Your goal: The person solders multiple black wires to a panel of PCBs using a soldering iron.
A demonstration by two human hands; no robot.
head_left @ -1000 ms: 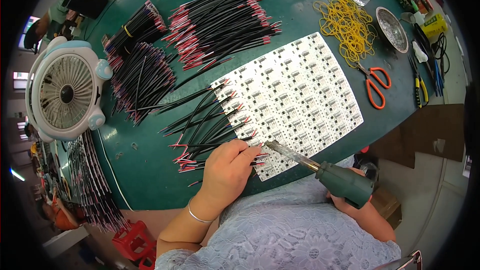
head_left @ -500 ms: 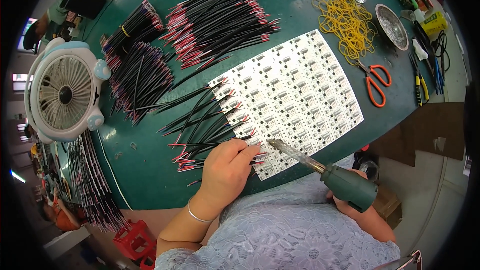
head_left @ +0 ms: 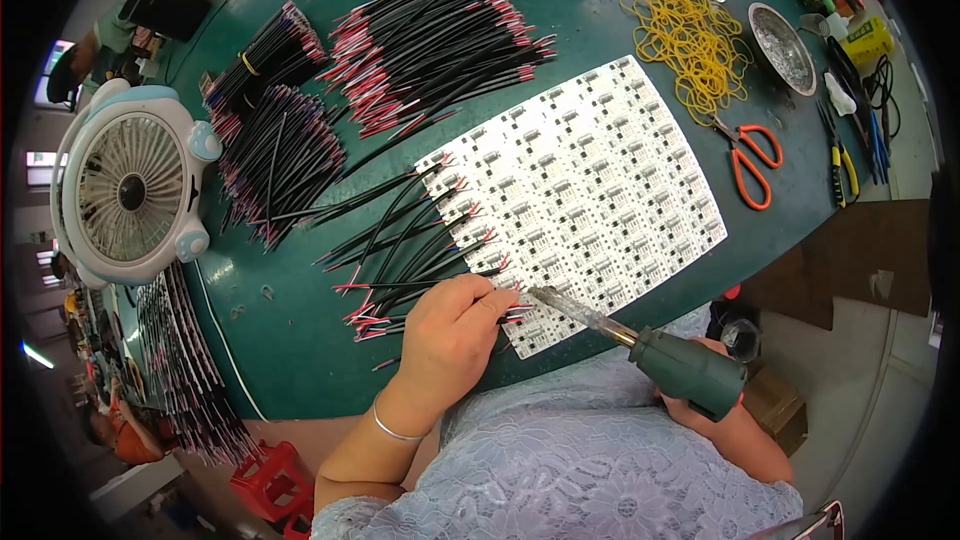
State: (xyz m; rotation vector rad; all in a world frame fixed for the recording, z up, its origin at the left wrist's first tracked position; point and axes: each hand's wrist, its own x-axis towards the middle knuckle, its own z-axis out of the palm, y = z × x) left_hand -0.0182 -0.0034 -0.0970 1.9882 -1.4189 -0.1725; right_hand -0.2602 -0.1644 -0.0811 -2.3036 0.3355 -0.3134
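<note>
A white sheet of circuit boards [head_left: 600,170] lies on the green table. Short black cables [head_left: 400,230] with red and white wire ends run off its left edge. My left hand [head_left: 452,330] is closed at the lower part of that edge, thumb and forefinger pinching a cable end on the sheet. My right hand [head_left: 700,408] is wrapped round the dark green handle of a soldering iron [head_left: 685,370]. The iron's tip points left and sits at or just above the sheet, close to my left fingertips. Whether it touches the board I cannot tell.
Beyond the sheet lie piles of black cables [head_left: 440,45]. Yellow rubber bands [head_left: 685,40], a metal bowl [head_left: 782,50], orange-handled scissors [head_left: 748,165] and yellow-black pliers [head_left: 842,160] lie at the right. A fan [head_left: 130,185] stands at the left. Other people are in the left background.
The soldering iron has moved slightly left, its tip nearer to my left fingertips. My left hand keeps its pinch in almost the same place.
</note>
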